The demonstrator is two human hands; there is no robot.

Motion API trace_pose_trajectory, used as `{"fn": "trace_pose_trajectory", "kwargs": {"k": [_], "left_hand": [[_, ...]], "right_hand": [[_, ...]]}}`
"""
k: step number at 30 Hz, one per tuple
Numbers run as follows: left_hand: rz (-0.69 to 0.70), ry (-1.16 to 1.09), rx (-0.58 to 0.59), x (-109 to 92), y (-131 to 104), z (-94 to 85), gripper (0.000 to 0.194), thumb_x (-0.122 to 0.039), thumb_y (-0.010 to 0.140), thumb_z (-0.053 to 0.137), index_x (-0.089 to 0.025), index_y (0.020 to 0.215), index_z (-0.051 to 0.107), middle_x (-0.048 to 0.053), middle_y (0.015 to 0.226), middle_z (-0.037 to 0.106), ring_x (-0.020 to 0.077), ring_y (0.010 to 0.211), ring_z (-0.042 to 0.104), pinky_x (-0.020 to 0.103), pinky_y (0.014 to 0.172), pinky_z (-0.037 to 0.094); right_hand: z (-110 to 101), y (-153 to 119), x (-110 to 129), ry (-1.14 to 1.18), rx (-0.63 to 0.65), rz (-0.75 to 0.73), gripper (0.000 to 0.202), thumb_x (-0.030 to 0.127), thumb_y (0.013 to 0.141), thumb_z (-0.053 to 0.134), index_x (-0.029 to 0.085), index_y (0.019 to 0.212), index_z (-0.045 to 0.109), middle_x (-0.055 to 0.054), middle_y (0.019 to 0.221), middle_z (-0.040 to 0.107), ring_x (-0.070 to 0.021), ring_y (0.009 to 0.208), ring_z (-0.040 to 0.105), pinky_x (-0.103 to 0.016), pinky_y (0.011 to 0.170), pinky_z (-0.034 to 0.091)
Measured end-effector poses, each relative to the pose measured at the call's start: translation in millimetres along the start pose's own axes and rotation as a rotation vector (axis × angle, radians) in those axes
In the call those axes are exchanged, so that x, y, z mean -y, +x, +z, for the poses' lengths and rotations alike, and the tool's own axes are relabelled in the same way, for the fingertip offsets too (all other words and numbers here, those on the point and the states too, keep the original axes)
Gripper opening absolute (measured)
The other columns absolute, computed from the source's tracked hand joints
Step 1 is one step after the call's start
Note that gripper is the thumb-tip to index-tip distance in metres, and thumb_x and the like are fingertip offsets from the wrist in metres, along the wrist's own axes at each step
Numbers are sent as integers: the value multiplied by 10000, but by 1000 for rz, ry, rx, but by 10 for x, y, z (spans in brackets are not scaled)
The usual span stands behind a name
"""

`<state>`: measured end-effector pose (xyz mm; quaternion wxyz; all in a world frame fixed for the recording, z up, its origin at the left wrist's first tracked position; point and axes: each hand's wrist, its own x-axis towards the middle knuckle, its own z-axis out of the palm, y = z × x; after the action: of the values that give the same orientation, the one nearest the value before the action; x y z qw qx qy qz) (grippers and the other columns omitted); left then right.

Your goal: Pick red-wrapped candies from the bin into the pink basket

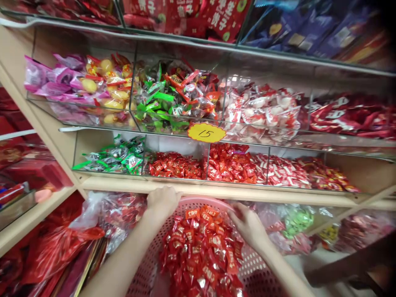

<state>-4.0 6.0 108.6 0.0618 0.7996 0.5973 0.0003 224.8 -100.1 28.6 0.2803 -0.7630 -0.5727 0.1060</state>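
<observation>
A pink perforated plastic basket (256, 268) is in front of me at the bottom of the head view, its far rim close to the shelf edge. Inside lies a heap of red-wrapped candies (202, 251) with pale lettering. My left hand (163, 201) is closed over the far left part of the rim, knuckles up. At the rim's right side, my right hand (247, 222) grips with its thumb and fingers bent round it. Both forearms reach in from the bottom edge. The near side of the basket is out of view.
Beyond the basket, a wooden shelf edge (222, 193) carries clear bins of wrapped candies (232, 163). A yellow price tag (207, 132) reads 15. Plastic bags of sweets (297, 222) sit below the shelf, and a red plastic bag (62, 247) lies at the left.
</observation>
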Motion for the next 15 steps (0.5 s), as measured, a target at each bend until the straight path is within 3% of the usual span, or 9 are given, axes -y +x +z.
{"fn": "trace_pose_trajectory", "kwargs": {"k": [4,7,10,15], "left_hand": [[133,-78,14,14,110,216,591,-540,858,259,-132,938,678,168,931,671,304,904,619,392,766,453],[155,-63,-24,-48,99,337,650,-559,860,223,-105,878,687,191,893,673,330,885,620,419,753,454],[165,-43,-34,-72,100,355,678,-574,854,215,-88,864,688,201,903,669,341,875,620,425,745,455],[165,-42,-37,-58,108,322,698,-589,850,206,-87,864,690,202,898,671,346,870,622,433,742,458]], "right_hand": [[-96,23,69,-53,-55,-66,274,364,828,411,184,925,594,-79,904,633,-223,860,582,-300,740,414],[-347,180,158,-163,-248,-113,289,388,840,409,177,898,598,-93,930,596,-228,887,545,-318,771,394],[-633,478,189,-335,-399,-38,308,411,836,419,173,789,608,-87,815,584,-219,802,538,-323,728,392],[-801,873,101,-624,-317,139,340,432,792,479,160,693,657,-147,879,602,-250,828,560,-329,661,395]]}}
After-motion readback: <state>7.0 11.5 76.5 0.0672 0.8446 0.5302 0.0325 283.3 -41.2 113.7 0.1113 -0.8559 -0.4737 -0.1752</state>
